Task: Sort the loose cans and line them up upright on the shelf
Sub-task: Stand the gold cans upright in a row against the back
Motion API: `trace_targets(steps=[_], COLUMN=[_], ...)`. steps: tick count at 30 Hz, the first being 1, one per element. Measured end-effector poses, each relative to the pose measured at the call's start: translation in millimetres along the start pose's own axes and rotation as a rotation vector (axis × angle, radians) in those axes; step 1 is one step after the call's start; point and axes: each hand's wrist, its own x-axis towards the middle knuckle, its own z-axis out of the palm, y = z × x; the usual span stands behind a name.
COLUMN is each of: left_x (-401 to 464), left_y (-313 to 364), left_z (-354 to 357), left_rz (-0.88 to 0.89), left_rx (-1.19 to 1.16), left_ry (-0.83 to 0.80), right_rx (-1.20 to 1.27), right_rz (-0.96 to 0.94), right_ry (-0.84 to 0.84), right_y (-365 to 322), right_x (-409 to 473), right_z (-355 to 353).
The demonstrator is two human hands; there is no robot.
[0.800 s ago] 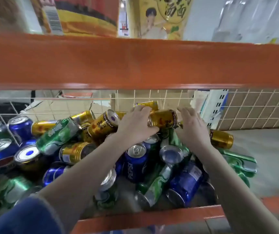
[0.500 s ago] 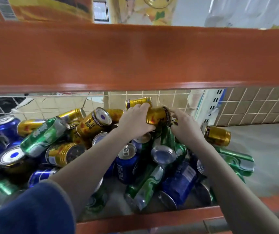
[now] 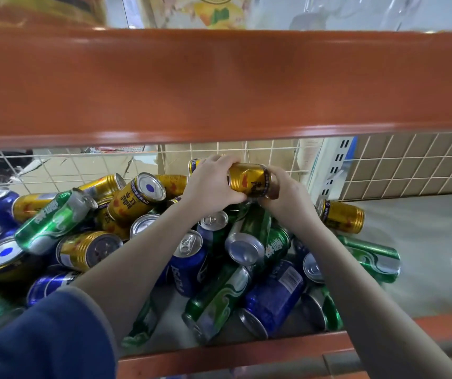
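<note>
While both hands, left [image 3: 213,184] and right [image 3: 287,192], clasp the smooth gold metal can [image 3: 249,180], it looks light, rigid, best held round its sides.

Behind my shelf there's a white wire grid [image 3: 287,151], and through it I can see tan tiled floor [image 3: 410,165]. A big orange beam [image 3: 219,83] crosses above me, with yellow packaging [image 3: 213,12] and clear plastic [image 3: 356,12] on top.

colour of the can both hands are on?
Gold with a dark band near its rim: the can, between left hand and right hand. Head view.
</note>
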Motion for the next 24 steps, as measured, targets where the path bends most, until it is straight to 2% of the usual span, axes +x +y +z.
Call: trace_targets(steps=[7, 13, 20, 24], left_x=[4, 8, 14, 16], left_y=[21, 32, 44, 53], left_z=[-7, -6, -4, -1], left_rz=[0.08, 0.097, 0.039, 0.036], left_rx=[0.01, -0.133, -0.353, -0.385], left_ry=[-0.015, 0.004, 0.026, 0.06], right_rx=[-0.06, 0.041, 0.308, 0.41], right_rz=[-0.187, -0.164, -0.11, -0.068], right_ry=[0.048, 0.038, -0.033, -0.024], right_y=[5, 17, 20, 19], right_x=[5, 2, -3, -4], right_z=[-9, -15, -15, -13])
